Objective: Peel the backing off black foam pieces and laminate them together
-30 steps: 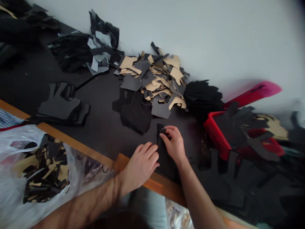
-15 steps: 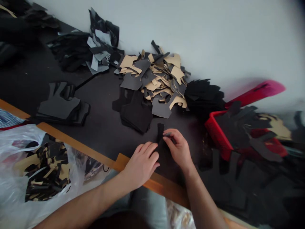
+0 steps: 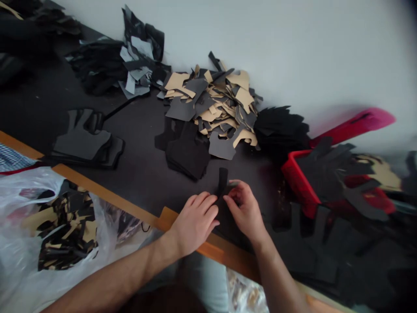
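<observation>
A dark cut piece lies on the black tabletop (image 3: pixel 140 178) near its front edge, one narrow strip (image 3: pixel 223 179) of it pointing away from me. My left hand (image 3: pixel 197 221) rests on this piece from the left, its fingers bent and close together, pressing it down. On the right, my right hand (image 3: pixel 243 206) is closed in a pinch beside the strip; what lies between its fingertips is too dark and small to make out. Just beyond my hands is a stack of black pieces (image 3: pixel 187 156).
A heap of tan and grey cut pieces (image 3: pixel 224 104) lies against the wall. A red bin (image 3: pixel 301 178) with dark pieces stands at right. Grey pieces (image 3: pixel 81 141) are stacked at left. A plastic bag of scraps (image 3: pixel 68 226) hangs below the wooden edge.
My right hand's fingers have shifted slightly and curled more beside the strip. The grey tip seen between them before is now less visible. My left hand stays on the dark piece.
</observation>
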A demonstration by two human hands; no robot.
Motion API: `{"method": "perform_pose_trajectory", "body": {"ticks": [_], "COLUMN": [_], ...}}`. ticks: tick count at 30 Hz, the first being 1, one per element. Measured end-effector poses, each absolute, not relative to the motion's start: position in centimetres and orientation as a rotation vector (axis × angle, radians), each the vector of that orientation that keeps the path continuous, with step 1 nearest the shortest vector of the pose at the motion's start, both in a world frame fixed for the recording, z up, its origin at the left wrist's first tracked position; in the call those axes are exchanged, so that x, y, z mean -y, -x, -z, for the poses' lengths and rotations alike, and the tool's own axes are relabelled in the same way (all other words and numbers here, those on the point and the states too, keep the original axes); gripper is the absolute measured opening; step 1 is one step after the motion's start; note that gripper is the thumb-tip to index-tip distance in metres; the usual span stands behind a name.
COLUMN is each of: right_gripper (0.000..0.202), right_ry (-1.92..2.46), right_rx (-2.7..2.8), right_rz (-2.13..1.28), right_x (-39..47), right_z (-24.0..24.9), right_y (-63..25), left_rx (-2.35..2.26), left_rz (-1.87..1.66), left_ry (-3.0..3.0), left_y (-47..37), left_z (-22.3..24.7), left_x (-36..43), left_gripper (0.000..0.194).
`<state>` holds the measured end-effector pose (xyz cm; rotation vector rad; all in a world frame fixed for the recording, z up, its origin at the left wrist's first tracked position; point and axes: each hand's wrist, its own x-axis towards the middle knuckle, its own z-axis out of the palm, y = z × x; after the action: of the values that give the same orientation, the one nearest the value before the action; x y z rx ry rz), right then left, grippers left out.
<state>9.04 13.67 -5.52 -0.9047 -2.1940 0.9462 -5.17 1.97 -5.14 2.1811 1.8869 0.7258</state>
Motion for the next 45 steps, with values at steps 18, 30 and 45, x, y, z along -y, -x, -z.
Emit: {"method": "perform_pose_trajectory", "body": {"ticks": [18, 30, 45], "right_gripper": [0.034, 0.04, 0.048], "right_ry": [1.039, 1.143, 1.267], "right_rx": [2.243, 2.209, 2.277], "right_rz": [-0.59, -0.529, -0.631], "right_x": [-12.7, -12.0, -13.7], "right_z": [4.7, 4.9, 4.3], "right_y": [-7.9, -7.3, -7.8], "left_rx": [-1.838, -1.862, -1.883], "left_rz": [-0.747, -0.716, -0.585], "left_ry": [-2.181, -2.186, -2.347], "left_y": [5.3, 5.1, 5.1], "left_z": [4.7, 4.6, 5.4], "left_x": [-2.1, -2.1, -2.3], "left_gripper": [0.023, 0.017, 0.016]}}
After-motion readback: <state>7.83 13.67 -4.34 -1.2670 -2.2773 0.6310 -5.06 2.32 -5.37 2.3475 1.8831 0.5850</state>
